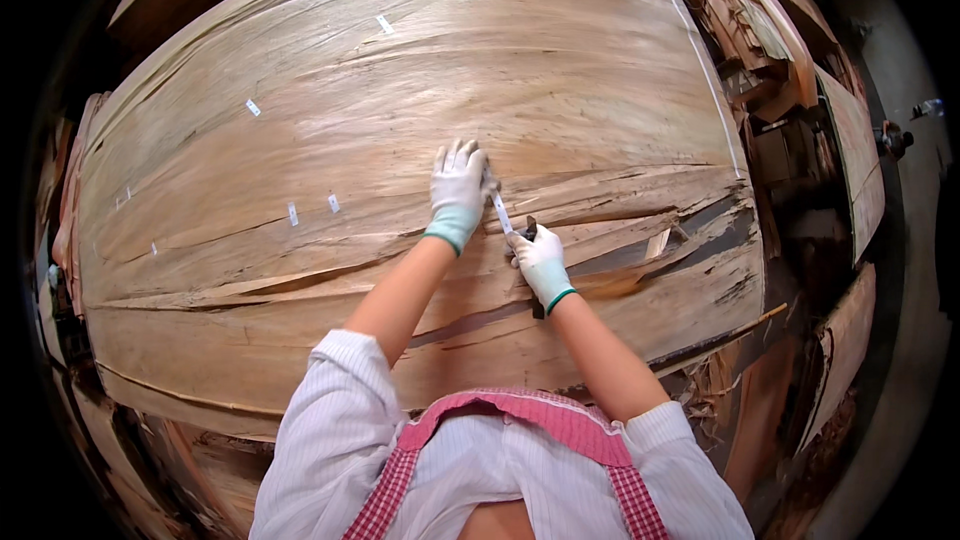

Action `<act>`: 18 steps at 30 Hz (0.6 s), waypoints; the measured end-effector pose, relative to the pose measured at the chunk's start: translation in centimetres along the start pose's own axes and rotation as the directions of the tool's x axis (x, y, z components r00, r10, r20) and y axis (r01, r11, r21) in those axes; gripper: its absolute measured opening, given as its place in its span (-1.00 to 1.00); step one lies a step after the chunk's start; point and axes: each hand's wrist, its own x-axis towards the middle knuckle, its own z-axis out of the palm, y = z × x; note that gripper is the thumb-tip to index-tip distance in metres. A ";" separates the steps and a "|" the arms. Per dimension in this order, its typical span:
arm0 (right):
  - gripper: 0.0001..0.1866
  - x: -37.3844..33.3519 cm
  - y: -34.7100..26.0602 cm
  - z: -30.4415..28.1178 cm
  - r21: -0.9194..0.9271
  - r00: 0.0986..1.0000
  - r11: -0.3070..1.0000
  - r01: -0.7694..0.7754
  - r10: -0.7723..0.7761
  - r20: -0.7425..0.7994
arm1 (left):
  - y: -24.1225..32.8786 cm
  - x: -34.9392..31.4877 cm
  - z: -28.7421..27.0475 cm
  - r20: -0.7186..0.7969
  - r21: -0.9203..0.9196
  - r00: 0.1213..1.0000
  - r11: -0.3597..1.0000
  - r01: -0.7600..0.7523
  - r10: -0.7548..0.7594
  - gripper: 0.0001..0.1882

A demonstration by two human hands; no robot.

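Note:
My left hand (458, 188), in a white glove with a pale green cuff, lies on a large thin wood veneer sheet (350, 140) with its fingers stretched out. A short strip of white tape (502, 212) runs from beside its thumb to my right hand (543, 262), also gloved. The right fingers are closed on the strip's lower end. They also hold a dark tool (531, 228), mostly hidden by the glove, so its kind cannot be made out. Near both hands the veneer has long splits and wavy overlapping edges.
Short white tape pieces (293, 214) are scattered over the veneer, and a long white line (715, 90) follows its right side. Dark gaps (700, 230) and torn strips show at the near right. Broken veneer scraps (770, 80) and leaning sheets (845, 360) stand beyond the right edge.

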 end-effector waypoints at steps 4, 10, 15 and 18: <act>-0.80 4.3 -1.2 -5.6 -0.686 0.908 0.644 0.340 -0.415 0.061 | 1.0 0.3 -1.3 0.183 0.026 0.983 1.000 0.007 -0.012 -0.44; -0.86 6.2 -3.5 -9.5 0.039 0.999 0.998 -0.045 0.045 -0.008 | 8.3 1.2 1.2 0.358 -0.051 0.908 0.975 -0.214 0.218 -0.42; -0.68 8.3 -7.7 -13.0 -0.888 0.975 0.449 0.101 -0.221 -0.001 | 7.3 0.9 4.3 0.284 0.103 0.859 0.878 -0.468 0.425 -0.45; -0.69 10.6 -7.3 -19.3 -0.639 0.988 0.768 0.034 -0.123 -0.096 | 10.1 2.6 4.3 0.368 0.131 0.867 0.905 -0.405 0.335 -0.46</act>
